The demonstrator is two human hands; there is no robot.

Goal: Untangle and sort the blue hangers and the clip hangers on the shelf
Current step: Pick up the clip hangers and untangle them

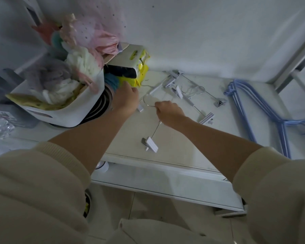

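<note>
**Blue hangers stacked aside, clip hangers half sorted**

Already gathered: thin blue wire hangers in one bundle at the shelf's right end. Still tangled: silver metal hangers with white clips, heaped near the back wall of the pale white shelf. One clip hanger lifted free at mid-shelf, wire pinched in the curled right hand. Left hand reaching toward another clip; grip hidden, cannot tell. Crammed into the white plastic basket at left: pale crumpled clothes.
</note>
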